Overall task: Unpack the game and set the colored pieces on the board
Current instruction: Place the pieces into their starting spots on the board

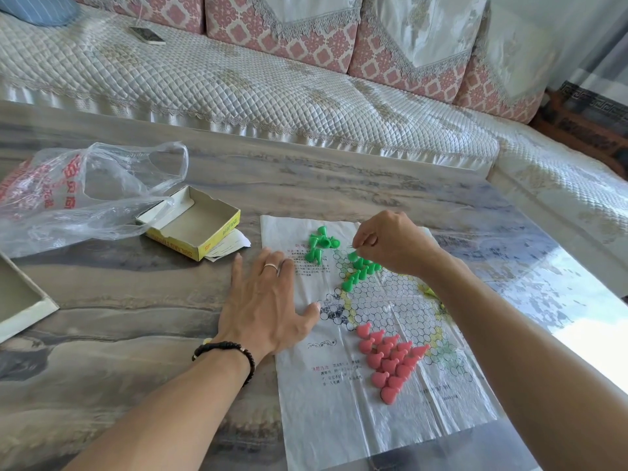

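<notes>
Writing is sparse and mostly too small to read: the thin plastic board sheet [384,362] carries blocks of small black and red Chinese print beside its grid of circles, the yellow-sided open box [193,222] shows red lettering along its edge that cannot be made out, and the crumpled plastic bag [85,192] bears large red characters. Left hand [268,300] lies flat with fingers spread, pressing the sheet's left edge to the table [136,334]. Right hand [394,243] hovers over the upper green pieces [356,270], fingertips pinched together; whether they grip one cannot be told. Loose green pieces [319,244] lie toppled nearby. Red pieces [390,358] stand clustered on the sheet's lower part.
</notes>
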Action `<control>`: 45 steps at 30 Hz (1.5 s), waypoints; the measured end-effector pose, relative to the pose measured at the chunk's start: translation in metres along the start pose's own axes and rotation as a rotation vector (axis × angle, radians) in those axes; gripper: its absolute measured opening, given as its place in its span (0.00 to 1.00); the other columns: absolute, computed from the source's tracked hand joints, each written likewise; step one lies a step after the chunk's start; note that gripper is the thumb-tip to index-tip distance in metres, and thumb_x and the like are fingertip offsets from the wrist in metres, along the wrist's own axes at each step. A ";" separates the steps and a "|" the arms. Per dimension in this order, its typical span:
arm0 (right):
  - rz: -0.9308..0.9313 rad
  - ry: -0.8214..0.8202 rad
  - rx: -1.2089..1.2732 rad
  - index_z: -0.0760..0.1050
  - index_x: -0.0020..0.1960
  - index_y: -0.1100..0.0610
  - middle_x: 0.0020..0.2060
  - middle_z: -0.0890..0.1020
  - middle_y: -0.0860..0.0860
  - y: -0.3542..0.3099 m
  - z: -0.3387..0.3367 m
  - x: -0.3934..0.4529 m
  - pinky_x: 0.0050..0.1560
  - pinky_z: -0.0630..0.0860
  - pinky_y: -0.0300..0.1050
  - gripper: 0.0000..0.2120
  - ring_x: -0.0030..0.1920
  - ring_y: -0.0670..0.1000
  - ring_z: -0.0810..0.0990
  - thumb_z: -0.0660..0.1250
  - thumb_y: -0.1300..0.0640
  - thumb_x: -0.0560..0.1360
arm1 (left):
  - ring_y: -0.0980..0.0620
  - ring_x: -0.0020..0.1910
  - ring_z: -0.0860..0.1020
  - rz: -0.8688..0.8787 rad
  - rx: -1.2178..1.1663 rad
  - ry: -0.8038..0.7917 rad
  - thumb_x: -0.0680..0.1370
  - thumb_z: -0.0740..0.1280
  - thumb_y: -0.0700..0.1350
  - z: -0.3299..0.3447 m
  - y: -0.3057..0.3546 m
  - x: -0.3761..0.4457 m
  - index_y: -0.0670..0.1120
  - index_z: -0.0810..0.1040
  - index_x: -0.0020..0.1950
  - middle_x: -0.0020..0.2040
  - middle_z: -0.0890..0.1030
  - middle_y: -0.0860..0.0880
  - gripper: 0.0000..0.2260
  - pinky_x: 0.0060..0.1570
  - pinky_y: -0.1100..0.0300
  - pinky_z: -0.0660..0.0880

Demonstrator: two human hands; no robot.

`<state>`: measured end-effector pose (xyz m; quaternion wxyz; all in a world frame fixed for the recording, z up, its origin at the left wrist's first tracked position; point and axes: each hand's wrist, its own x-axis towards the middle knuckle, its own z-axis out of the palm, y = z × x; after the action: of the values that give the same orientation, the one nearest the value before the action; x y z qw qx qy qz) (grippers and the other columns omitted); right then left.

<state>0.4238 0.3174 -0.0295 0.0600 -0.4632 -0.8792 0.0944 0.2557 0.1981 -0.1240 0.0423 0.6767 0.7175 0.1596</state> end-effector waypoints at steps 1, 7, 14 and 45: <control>-0.018 -0.013 -0.020 0.84 0.46 0.57 0.36 0.79 0.43 -0.001 0.001 0.000 0.40 0.77 0.29 0.09 0.37 0.42 0.81 0.66 0.66 0.74 | 0.47 0.75 0.54 0.000 0.000 0.003 0.73 0.55 0.67 0.000 0.000 0.000 0.46 0.63 0.71 0.74 0.62 0.47 0.34 0.74 0.40 0.48; -0.056 -0.064 -0.096 0.84 0.44 0.56 0.41 0.85 0.46 0.001 0.009 0.003 0.48 0.80 0.41 0.09 0.38 0.43 0.80 0.67 0.66 0.72 | 0.47 0.75 0.54 0.005 0.007 0.012 0.73 0.55 0.67 0.001 0.000 0.000 0.47 0.64 0.69 0.73 0.63 0.48 0.33 0.73 0.39 0.49; -0.034 -0.097 -0.122 0.84 0.45 0.56 0.42 0.84 0.46 -0.001 0.012 0.005 0.46 0.78 0.39 0.10 0.38 0.41 0.78 0.66 0.66 0.72 | 0.47 0.75 0.54 0.003 -0.003 0.013 0.73 0.55 0.67 0.001 0.000 0.000 0.47 0.64 0.70 0.73 0.63 0.47 0.33 0.73 0.39 0.48; 0.065 0.140 0.093 0.80 0.47 0.57 0.42 0.83 0.50 -0.022 0.029 0.025 0.43 0.79 0.39 0.05 0.42 0.48 0.81 0.66 0.63 0.73 | 0.46 0.76 0.52 -0.024 0.001 -0.022 0.71 0.51 0.67 -0.005 0.002 -0.002 0.46 0.60 0.73 0.75 0.61 0.47 0.36 0.74 0.41 0.47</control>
<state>0.3864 0.3224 -0.0524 0.1399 -0.4936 -0.8520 0.1043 0.2569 0.1956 -0.1192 0.0520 0.6697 0.7252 0.1513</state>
